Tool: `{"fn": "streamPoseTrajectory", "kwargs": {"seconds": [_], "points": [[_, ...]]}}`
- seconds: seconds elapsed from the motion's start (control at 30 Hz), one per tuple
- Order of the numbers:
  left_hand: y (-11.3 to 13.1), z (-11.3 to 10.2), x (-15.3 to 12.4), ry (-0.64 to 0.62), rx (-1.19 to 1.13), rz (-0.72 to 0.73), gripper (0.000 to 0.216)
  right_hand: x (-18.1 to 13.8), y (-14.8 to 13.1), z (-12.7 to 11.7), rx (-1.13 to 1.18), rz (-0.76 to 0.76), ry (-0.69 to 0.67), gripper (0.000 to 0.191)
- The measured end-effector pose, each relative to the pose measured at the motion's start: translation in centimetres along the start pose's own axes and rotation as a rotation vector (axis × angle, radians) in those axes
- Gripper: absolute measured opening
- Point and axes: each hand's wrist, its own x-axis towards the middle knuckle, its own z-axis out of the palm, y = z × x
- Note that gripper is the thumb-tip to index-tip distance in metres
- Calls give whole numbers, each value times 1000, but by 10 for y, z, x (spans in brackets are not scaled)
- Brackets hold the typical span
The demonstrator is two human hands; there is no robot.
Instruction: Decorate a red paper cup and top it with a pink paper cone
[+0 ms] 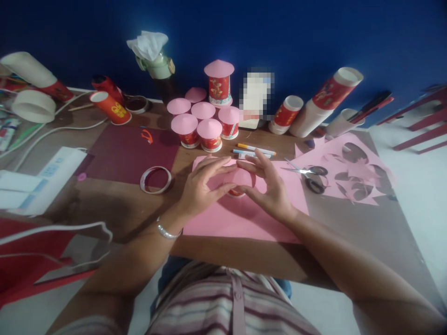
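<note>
I see both grips closed on one small piece at the centre of the frame. The left hand [200, 186] and the right hand [270, 188] come in from either side, and their fingers and thumbs curl round a pink cone [243, 178]. The cone sits as a cap on a red cup [236, 192]. Only a sliver of the cup shows under the fingertips, so I cannot tell whether the cone is seated straight.

The cup stands on a pink sheet [237, 218] lying flat on the counter [139, 209], and both wrists rest over that sheet. A silver bangle [166, 231] circles the left wrist.

Just above the hands lie two markers [254, 150], side by side. To the right of the right hand, scissors [309, 174] lie on the edge of the sheet, next to a cut-up pink sheet [335, 153] full of round holes.

Left of the left hand, a tape ring [155, 191] lies flat, overlapping a dark red sheet [122, 153].

Further up, in the upper middle of the frame, stands a cluster of capped cups [209, 132], each red with a pink cone on top. Stacked cups [328, 100] lean against the blue wall at the upper right.
</note>
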Motion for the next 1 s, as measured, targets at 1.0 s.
{"fn": "streamPoseTrajectory", "kwargs": {"seconds": [1.0], "points": [[-1, 2, -1, -29, 154, 42, 49, -2, -2, -1, -106, -21, 28, 84]]}}
